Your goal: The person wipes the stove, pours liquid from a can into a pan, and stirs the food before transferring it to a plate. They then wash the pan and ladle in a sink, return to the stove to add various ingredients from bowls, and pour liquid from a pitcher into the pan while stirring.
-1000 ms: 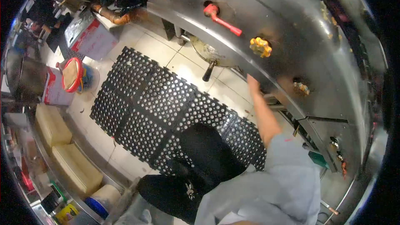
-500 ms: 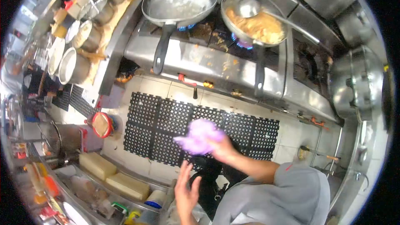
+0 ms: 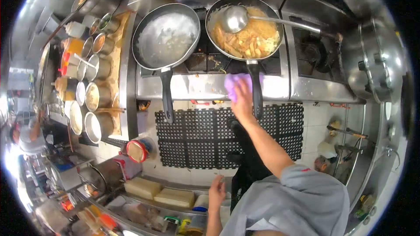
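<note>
A purple cloth (image 3: 233, 84) lies under my right hand (image 3: 242, 98), pressed on the steel front ledge of the stove (image 3: 197, 88), just left of a black pan handle. That handle belongs to the right pan (image 3: 245, 55), which holds yellow-brown food (image 3: 258, 37) and a steel ladle (image 3: 236, 19). On the left burner sits a second pan (image 3: 166, 37) with whitish liquid and foam. My left hand (image 3: 217, 189) hangs low near the back counter, fingers loosely bent; nothing shows in it.
Metal pots (image 3: 98, 126) and sauce bottles crowd the left counter. Black mats (image 3: 197, 135) cover the floor. A red-rimmed tub (image 3: 137, 151) stands left of them. Large steel pots (image 3: 374, 61) are at the right. A person (image 3: 33, 137) is at the far left.
My right hand has carried the cloth from above the mat up to the stove ledge. My left hand has moved lower and right. The head view has shifted.
</note>
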